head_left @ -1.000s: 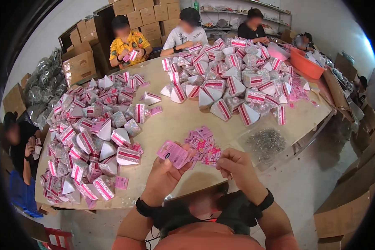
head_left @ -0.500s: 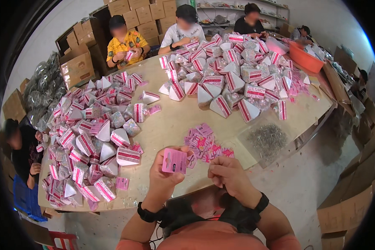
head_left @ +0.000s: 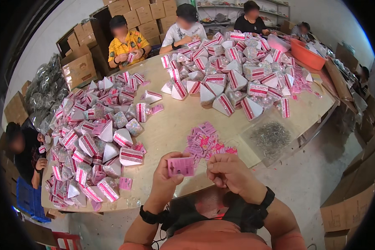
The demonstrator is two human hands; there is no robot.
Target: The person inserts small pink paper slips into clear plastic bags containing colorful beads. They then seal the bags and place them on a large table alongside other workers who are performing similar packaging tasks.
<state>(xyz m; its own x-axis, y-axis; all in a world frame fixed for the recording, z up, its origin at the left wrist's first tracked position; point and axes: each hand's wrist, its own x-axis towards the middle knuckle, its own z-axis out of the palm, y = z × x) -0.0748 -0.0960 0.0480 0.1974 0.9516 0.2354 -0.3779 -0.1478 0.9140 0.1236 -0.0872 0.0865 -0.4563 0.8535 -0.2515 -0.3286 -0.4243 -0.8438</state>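
A pink cardboard tag with a hang hole at one end is pinched between thumb and fingers of my left hand, near the table's front edge. Beside it, my right hand is closed, thumb against forefinger; anything between those fingertips is too small to make out. The two hands are a short gap apart. Just beyond them lies a loose heap of pink tags. To the right of that heap, a clear plastic sheet or bag carries a pile of small metal pins or clips.
Glittery cake-slice-shaped items with pink stripes are heaped on the left of the table; another heap fills the far side. An orange basin stands far right. Several people sit around the table; cartons stack behind.
The pink tag in my left hand has turned from upright to lying sideways. My right hand has moved slightly left, still pinched. The view has shifted a little.
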